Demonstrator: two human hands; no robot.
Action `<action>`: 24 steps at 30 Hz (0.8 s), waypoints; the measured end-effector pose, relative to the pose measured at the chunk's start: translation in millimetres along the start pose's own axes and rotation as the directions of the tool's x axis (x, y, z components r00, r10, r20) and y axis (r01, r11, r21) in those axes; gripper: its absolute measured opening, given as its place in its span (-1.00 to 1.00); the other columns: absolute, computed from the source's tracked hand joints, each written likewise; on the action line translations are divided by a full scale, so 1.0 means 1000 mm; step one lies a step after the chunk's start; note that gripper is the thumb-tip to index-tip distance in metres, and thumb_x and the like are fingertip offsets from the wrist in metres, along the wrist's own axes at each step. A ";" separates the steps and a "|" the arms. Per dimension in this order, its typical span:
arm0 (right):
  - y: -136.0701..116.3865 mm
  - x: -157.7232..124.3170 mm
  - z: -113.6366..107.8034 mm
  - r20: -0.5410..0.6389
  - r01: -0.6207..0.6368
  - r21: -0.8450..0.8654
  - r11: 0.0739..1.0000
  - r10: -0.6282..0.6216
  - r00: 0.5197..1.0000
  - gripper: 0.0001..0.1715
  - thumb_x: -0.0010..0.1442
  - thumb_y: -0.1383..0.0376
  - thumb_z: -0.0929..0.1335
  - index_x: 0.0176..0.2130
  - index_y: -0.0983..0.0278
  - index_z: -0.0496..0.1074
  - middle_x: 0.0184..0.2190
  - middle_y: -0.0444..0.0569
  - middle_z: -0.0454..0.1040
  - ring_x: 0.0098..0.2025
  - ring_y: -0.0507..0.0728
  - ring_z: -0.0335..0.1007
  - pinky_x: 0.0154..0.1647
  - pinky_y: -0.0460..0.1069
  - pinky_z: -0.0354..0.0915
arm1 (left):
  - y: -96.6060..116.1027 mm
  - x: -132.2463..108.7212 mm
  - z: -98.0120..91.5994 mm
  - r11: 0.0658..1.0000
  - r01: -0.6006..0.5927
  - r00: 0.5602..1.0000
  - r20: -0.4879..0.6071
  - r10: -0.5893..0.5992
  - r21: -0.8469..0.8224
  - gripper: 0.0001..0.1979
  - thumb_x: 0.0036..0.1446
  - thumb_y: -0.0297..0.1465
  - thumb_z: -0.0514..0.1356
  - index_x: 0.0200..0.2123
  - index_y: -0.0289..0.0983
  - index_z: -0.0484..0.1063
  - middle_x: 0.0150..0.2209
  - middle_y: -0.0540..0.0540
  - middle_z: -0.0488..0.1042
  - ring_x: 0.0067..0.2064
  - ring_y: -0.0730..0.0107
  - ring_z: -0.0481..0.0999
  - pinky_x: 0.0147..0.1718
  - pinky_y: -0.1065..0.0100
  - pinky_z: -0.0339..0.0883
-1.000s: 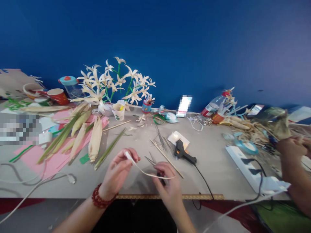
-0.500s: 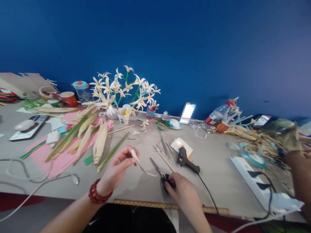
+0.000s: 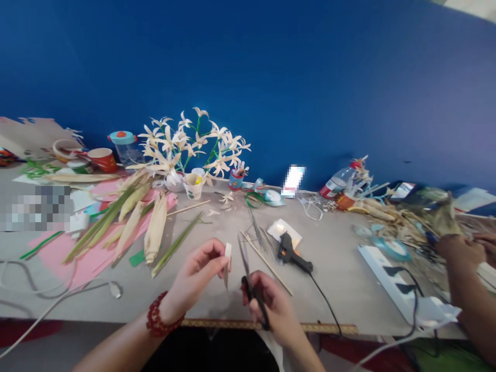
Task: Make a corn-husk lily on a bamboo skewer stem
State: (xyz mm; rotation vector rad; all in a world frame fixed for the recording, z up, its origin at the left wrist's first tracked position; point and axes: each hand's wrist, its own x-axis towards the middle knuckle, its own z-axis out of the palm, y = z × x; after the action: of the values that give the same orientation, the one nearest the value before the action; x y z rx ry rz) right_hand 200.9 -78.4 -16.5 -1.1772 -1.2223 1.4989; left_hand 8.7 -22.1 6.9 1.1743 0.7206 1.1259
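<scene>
Between the thumb and fingers of my left hand (image 3: pixel 205 268) a short pale strip of corn husk (image 3: pixel 228 253) is pinched, held upright above the table. My right hand (image 3: pixel 273 302) has its fingers in the handles of black-handled scissors (image 3: pixel 248 271), whose blades point up and away from me. The blades are beside the strip, a small gap apart from it. A thin wooden stick (image 3: pixel 269 264) lies just beyond the scissors, near several thin wires (image 3: pixel 258 232). To the right rests a black glue gun (image 3: pixel 292 253) on a white packet (image 3: pixel 284 230).
Husk flowers on green stems (image 3: pixel 197 139) stand at the back by a paper cup (image 3: pixel 194 186). Corn husks (image 3: pixel 157 232) lie on pink paper (image 3: pixel 58 258) at left. A white power strip (image 3: pixel 383 279) is at right, near another person's hand (image 3: pixel 461 253).
My right hand has lifted the scissors off the table and brought them near the strip. My left hand has turned the strip upright and moved slightly right.
</scene>
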 end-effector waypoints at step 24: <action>0.008 -0.004 0.020 0.087 0.009 0.213 0.977 -0.028 0.996 -0.48 0.06 -0.09 0.46 -0.34 0.27 0.29 -0.51 -0.20 0.33 -0.65 -0.12 0.07 -0.69 -0.21 0.07 | -0.009 -0.004 0.017 0.997 -0.023 0.999 0.025 0.022 0.068 -0.83 0.20 -0.46 0.14 -0.46 -0.26 0.27 -0.43 0.01 0.26 -0.37 0.43 0.24 -0.36 0.41 0.14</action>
State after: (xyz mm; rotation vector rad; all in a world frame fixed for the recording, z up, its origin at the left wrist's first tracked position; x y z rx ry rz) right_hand 182.1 -87.3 -21.7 -0.9634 -1.0972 1.6385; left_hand 25.3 -32.0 2.6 1.2550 0.7336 1.1108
